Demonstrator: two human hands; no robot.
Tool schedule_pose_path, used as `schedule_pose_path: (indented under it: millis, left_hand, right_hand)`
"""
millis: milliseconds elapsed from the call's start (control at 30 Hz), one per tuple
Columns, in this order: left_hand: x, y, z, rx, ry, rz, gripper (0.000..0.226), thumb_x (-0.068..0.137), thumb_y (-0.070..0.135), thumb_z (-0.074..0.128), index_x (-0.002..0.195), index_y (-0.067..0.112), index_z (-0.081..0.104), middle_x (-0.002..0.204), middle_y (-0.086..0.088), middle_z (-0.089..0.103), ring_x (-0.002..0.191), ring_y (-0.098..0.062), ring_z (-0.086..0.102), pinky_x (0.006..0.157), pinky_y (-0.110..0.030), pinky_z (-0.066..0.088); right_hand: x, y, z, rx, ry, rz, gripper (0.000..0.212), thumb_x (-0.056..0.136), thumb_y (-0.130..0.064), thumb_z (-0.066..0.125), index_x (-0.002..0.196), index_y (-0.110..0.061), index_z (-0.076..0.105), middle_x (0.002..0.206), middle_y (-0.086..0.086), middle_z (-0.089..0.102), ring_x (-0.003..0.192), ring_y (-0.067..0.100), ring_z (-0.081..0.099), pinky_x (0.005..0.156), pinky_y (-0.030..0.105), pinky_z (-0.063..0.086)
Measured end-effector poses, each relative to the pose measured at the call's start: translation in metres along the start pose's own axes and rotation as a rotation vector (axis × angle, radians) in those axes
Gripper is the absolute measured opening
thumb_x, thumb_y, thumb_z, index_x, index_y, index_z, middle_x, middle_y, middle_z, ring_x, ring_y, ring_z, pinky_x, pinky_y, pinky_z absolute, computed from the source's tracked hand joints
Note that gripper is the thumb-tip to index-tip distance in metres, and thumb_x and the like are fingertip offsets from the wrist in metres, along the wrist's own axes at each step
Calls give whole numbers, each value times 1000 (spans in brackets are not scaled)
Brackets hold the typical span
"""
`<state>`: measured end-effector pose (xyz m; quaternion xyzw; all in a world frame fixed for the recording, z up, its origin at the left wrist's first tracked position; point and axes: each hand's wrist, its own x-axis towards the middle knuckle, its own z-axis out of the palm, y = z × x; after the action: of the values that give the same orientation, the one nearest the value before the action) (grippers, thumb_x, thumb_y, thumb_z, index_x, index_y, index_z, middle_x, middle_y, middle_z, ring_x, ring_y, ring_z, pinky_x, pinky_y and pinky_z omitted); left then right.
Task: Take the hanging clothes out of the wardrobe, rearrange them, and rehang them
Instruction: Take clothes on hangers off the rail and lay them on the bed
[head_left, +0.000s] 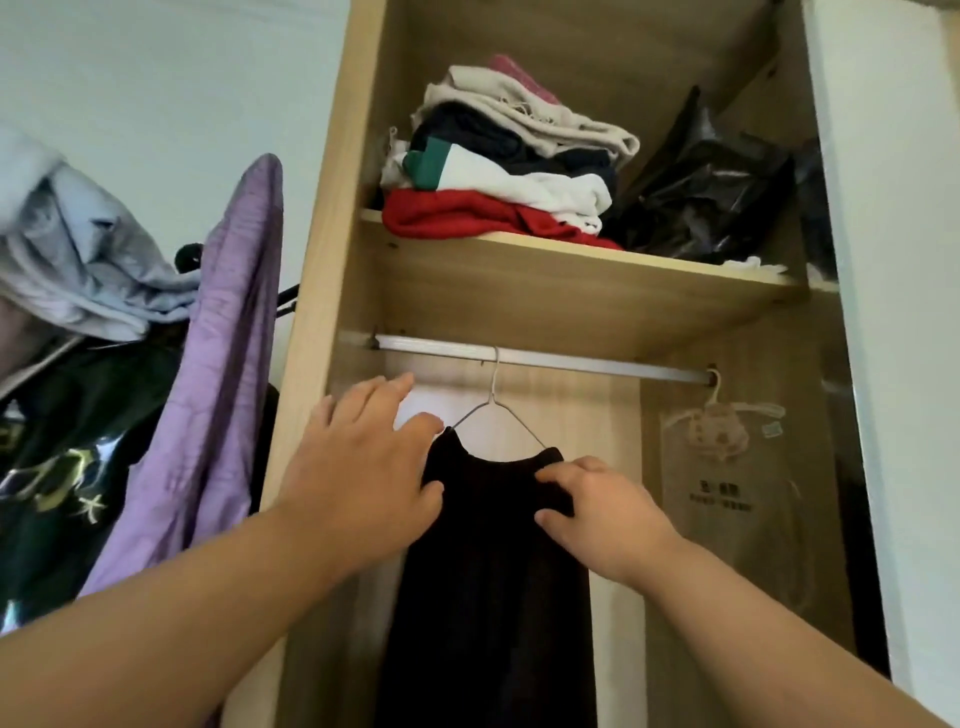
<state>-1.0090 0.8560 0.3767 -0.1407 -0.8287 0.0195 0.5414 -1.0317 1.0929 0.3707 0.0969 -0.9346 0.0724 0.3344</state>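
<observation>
A black garment (488, 587) hangs on a thin wire hanger (493, 405) hooked over the silver rail (571, 359) inside the wooden wardrobe (317, 291). My left hand (363, 467) lies on the garment's left shoulder, thumb pinching the cloth, the other fingers spread toward the rail. My right hand (597, 509) grips the garment's right shoulder with curled fingers. Outside the wardrobe, on the left, hang a purple garment (218, 389), a pale blue-grey one (78, 260) and a dark printed one (62, 467).
The upper shelf (571, 249) holds a stack of folded clothes (498, 161) and a black plastic bag (711, 192). A clear hanging packet (722, 467) with print dangles at the rail's right end. A white wall (893, 260) borders the wardrobe's right side.
</observation>
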Motion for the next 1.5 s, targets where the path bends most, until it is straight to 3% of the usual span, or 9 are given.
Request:
schedule_pose_path:
  millis: [267, 400, 500, 667, 833, 933, 1067, 1300, 1500]
  left_hand:
    - [62, -40, -5, 226, 77, -36, 58, 78, 50, 49, 135, 37, 44, 160, -5, 4, 146, -24, 1, 113, -50, 4]
    - [72, -42, -4, 262, 141, -33, 55, 76, 49, 44, 128, 35, 55, 158, -8, 18, 144, -28, 14, 111, -54, 9]
    - [73, -43, -1, 244, 189, -3, 47, 70, 45, 47, 109, 30, 69, 150, -12, 37, 139, -30, 31, 109, -56, 20]
    - [73, -46, 8, 253, 236, -6, 32, 70, 39, 51, 86, 22, 72, 145, -13, 44, 136, -30, 37, 107, -56, 20]
    - [74, -49, 7, 217, 267, 22, 34, 70, 40, 50, 83, 21, 74, 139, -12, 51, 132, -30, 42, 106, -57, 23]
    - [73, -49, 7, 213, 251, 21, 38, 71, 42, 47, 87, 21, 75, 140, -11, 51, 132, -29, 41, 106, -56, 21]
    - [75, -49, 6, 201, 251, 29, 37, 69, 41, 49, 84, 20, 76, 136, -12, 54, 130, -30, 44, 105, -55, 18]
    - [72, -51, 6, 191, 243, 73, 42, 72, 44, 44, 89, 23, 75, 137, -11, 52, 130, -30, 42, 106, -57, 18]
    - [68, -54, 4, 163, 249, 172, 43, 73, 48, 39, 93, 34, 74, 139, -6, 51, 129, -26, 43, 105, -55, 16]
  right_hand:
    - [87, -7, 16, 49, -15, 122, 62, 84, -46, 55, 141, -31, 36, 138, 1, 39, 125, 23, 43, 103, 42, 39]
    - [129, -4, 33, 34, -65, 323, 62, 82, -43, 56, 136, -20, 37, 133, 6, 40, 125, 27, 38, 100, 44, 40]
    - [156, -8, 44, 111, -107, 364, 48, 86, -33, 55, 126, -10, 43, 128, 11, 49, 117, 29, 49, 94, 34, 44]
    - [193, -21, 59, 161, 25, 399, 5, 93, -15, 46, 91, -11, 49, 113, 10, 61, 95, 26, 57, 70, 25, 39]
    - [209, -40, 65, 272, 54, 446, 21, 88, -13, 49, 68, -10, 42, 93, 13, 62, 83, 29, 59, 64, 26, 40]
    - [205, -39, 63, 289, 137, 461, 17, 83, -14, 49, 67, -14, 44, 91, 10, 63, 76, 27, 53, 64, 26, 41]
    - [204, -37, 47, 213, 200, 428, 7, 85, -14, 47, 83, -14, 54, 106, 11, 65, 88, 30, 57, 70, 26, 41]
    - [173, -30, 8, -3, 238, 320, 9, 83, -13, 46, 77, -16, 51, 84, 4, 52, 77, 27, 48, 69, 26, 38]
    - [105, -12, -19, -217, 317, 251, 15, 85, -18, 46, 85, -17, 60, 88, 7, 62, 75, 28, 50, 64, 29, 39]
